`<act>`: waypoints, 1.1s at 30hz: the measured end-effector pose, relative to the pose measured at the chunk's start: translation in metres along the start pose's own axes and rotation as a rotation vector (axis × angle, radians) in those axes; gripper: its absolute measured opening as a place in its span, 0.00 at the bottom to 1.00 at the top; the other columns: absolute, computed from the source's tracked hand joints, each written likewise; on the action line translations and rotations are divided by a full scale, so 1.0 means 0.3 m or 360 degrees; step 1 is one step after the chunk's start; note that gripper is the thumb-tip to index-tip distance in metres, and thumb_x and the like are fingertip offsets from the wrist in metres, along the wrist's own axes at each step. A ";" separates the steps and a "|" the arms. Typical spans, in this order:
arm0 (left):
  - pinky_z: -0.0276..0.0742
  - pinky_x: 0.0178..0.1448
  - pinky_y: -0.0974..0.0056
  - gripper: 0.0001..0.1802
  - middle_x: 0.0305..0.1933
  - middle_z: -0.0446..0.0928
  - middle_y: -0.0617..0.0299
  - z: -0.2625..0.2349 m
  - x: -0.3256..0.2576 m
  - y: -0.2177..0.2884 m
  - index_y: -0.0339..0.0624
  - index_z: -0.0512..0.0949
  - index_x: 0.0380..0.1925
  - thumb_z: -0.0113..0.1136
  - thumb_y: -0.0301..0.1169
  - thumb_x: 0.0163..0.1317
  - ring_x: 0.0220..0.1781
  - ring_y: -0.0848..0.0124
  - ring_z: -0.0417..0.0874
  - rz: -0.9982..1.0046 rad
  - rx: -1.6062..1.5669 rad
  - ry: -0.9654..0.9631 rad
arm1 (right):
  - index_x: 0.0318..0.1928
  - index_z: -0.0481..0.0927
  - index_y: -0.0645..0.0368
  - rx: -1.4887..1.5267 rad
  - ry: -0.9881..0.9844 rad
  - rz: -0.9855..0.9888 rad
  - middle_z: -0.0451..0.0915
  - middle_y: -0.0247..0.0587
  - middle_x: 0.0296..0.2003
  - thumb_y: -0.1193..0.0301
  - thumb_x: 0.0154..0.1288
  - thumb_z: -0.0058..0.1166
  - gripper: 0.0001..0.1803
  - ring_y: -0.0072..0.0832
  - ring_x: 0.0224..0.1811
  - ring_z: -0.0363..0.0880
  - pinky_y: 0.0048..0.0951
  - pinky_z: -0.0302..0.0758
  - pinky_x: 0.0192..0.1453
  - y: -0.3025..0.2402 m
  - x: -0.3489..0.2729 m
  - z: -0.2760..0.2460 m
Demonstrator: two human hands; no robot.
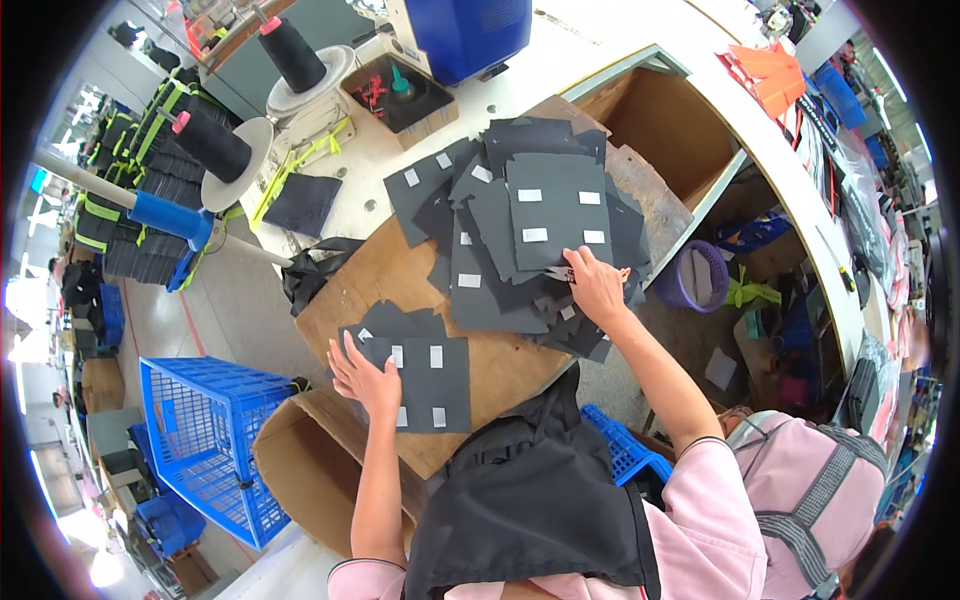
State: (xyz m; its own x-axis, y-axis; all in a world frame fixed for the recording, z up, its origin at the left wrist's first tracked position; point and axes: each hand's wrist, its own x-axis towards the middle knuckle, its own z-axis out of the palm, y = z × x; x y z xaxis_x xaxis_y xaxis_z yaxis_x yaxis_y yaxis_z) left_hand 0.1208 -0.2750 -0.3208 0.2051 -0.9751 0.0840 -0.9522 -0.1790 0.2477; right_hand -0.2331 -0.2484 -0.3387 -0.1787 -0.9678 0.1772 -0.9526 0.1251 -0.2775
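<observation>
My left hand (363,377) lies flat, fingers spread, on a small stack of dark grey fabric pieces with white tabs (432,380) at the near edge of a brown board (385,275). My right hand (594,283) reaches to a larger, messy pile of the same dark pieces (535,225) farther back and pinches the edge of one piece with a white tab. Black cloth (530,490) drapes over my lap.
Two big black thread cones (290,50) (212,143) stand at the back left beside a box of small parts (400,95) and a blue machine (470,30). A blue crate (205,440) and cardboard box (300,470) sit left, a purple basket (695,278) right.
</observation>
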 end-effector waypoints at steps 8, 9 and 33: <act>0.59 0.67 0.56 0.44 0.69 0.54 0.53 -0.072 -0.044 0.300 0.38 0.51 0.67 0.63 0.42 0.57 0.69 0.63 0.59 -0.0292 -0.2525 -0.1694 | 0.33 0.74 0.57 0.0339 0.0206 -0.0187 0.73 0.40 0.28 0.77 0.49 0.52 0.08 0.39 0.27 0.78 0.37 0.73 0.29 -0.104 -0.017 -0.122; 0.57 0.68 0.57 0.48 0.70 0.53 0.54 -0.082 -0.079 0.330 0.37 0.49 0.67 0.64 0.46 0.55 0.69 0.63 0.58 -0.0360 -0.2746 -0.1740 | 0.32 0.74 0.57 0.0502 0.0262 -0.0136 0.74 0.40 0.27 0.77 0.47 0.54 0.09 0.40 0.26 0.77 0.37 0.73 0.29 -0.160 -0.063 -0.132; 0.69 0.53 0.67 0.20 0.47 0.75 0.61 -0.272 -0.128 0.298 0.36 0.73 0.47 0.58 0.39 0.62 0.48 0.74 0.73 -0.0407 -0.2121 -0.1742 | 0.47 0.73 0.61 0.1736 -0.0190 0.0387 0.70 0.37 0.29 0.79 0.50 0.62 0.21 0.23 0.26 0.70 0.22 0.70 0.31 -0.479 -0.196 -0.296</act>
State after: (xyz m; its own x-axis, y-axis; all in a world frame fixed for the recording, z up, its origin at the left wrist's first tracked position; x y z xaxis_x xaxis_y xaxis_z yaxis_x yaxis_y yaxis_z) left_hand 0.0464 -0.2429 -0.2232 -0.4622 -0.6732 -0.5772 0.0152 -0.6568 0.7539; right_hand -0.1075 -0.1901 -0.2254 -0.2502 -0.9657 -0.0696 -0.1601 0.1122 -0.9807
